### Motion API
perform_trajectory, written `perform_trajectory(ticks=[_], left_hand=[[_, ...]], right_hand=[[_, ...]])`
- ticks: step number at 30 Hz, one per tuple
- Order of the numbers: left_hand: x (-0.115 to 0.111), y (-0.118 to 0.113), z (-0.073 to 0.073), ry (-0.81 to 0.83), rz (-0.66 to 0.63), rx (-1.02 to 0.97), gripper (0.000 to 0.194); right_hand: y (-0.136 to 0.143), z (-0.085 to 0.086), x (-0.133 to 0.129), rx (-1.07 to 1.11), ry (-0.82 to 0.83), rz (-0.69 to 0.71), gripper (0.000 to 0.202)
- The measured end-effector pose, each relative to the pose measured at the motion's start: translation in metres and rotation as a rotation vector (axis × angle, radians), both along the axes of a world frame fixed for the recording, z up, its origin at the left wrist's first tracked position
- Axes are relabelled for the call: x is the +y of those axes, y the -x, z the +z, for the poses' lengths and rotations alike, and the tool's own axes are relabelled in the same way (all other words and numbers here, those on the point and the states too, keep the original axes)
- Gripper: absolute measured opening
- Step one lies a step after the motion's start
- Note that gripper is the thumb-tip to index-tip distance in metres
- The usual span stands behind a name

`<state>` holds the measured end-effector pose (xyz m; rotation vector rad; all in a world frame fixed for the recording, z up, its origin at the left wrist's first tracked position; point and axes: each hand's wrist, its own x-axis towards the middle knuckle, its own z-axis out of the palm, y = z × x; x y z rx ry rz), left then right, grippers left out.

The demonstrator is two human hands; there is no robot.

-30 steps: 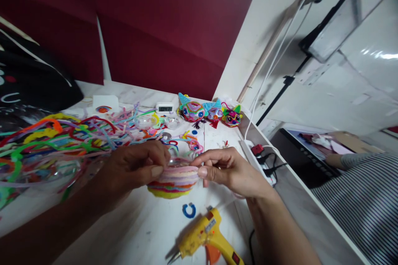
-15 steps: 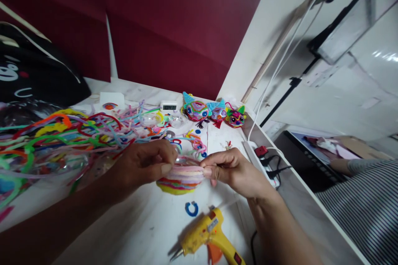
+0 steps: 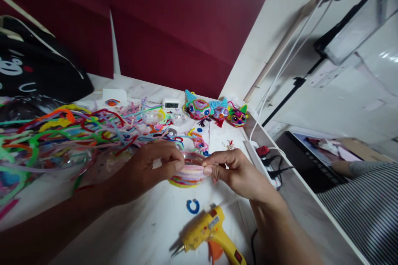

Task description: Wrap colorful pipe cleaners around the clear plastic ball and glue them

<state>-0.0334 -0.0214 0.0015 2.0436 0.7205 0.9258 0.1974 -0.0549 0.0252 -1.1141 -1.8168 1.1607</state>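
Note:
Between my two hands is a clear plastic half-shell wrapped in striped pipe cleaners [image 3: 188,176], pink and white near the rim, with orange, purple and yellow lower down. My left hand [image 3: 158,163] pinches its left rim with thumb and forefinger. On the right rim, the thumb and forefinger of my right hand [image 3: 231,169] are closed in a pinch. Below it a blue curled pipe cleaner piece [image 3: 193,206] lies on the white table. Nearer to me rests a yellow hot glue gun [image 3: 205,232], its nozzle pointing left, with an orange part [image 3: 215,251] under it.
A heap of coloured pipe cleaners [image 3: 68,132] covers the left side. At the back stand a small digital clock [image 3: 171,104] and three finished animal heads [image 3: 199,109]. A power strip [image 3: 264,163] with plugs lies right. Beyond the table edge shows another person's striped sleeve [image 3: 367,203].
My left hand has moved slightly right along the rim, closer to my right hand. The wrapped half-shell has tilted a little, showing less of its lower stripes. The view has shifted slightly.

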Motion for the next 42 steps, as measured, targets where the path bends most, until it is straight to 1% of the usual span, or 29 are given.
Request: perform_trajectory(ticks=[3,5,9,13,15,19,25,31,34,42], left_hand=[[-0.006,-0.003,0.002,-0.057,0.02,0.045,0.025],[-0.008,-0.005,0.001,-0.049,0.02,0.057,0.026],[-0.008,-0.007,-0.004,0.037,0.004,0.05,0.027],[-0.007,-0.008,-0.005,0.113,0.05,0.009,0.025],[-0.006,-0.008,-0.004,0.122,0.065,-0.007,0.024],[-0.003,-0.005,-0.001,0.13,0.048,-0.061,0.022],[0.0,0.002,-0.002,0.131,0.073,-0.11,0.019],[0.0,0.007,-0.002,0.089,0.028,-0.213,0.02],[0.0,0.007,0.0,0.071,0.035,-0.231,0.019],[0.002,0.008,-0.003,0.037,0.014,-0.265,0.019]], right_hand=[[0.001,-0.003,-0.001,-0.053,-0.026,0.014,0.024],[0.002,-0.004,-0.001,-0.093,-0.045,0.022,0.024],[0.005,-0.006,-0.003,-0.164,-0.098,0.021,0.023],[0.008,-0.007,-0.004,-0.195,-0.116,0.019,0.022],[0.01,-0.007,-0.004,-0.177,-0.104,-0.003,0.022],[0.011,-0.003,-0.005,-0.104,-0.073,-0.06,0.016],[0.009,0.006,-0.008,0.0,-0.102,-0.102,0.01],[0.006,0.014,-0.014,-0.028,-0.143,-0.141,0.011],[0.005,0.016,-0.016,-0.02,-0.16,-0.157,0.011],[0.006,0.016,-0.017,-0.009,-0.12,-0.182,0.01]])
